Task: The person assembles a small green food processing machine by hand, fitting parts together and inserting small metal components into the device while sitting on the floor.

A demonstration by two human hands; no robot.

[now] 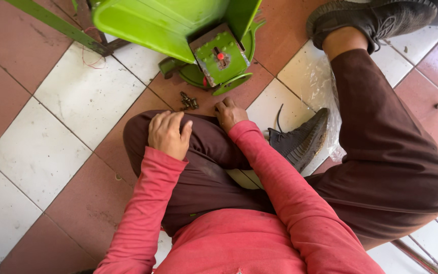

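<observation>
Seated on a tiled floor (pixel 67 101), the left hand (pixel 168 133) rests open on a knee, holding nothing. The right hand (pixel 229 112), loosely curled and empty, sits near small dark bolts (pixel 188 101) heaped just before a green machine (pixel 188 35).

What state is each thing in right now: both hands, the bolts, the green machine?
left hand: empty, resting flat on the bent knee.
right hand: fingers curled, low by the floor near the bolts; whether it holds anything cannot be told.
bolts: small loose pile lying on a brown tile.
green machine: on the floor, a red-tipped fastener showing on its green plate.
plastic sheet: crumpled, lying under the leg.
</observation>
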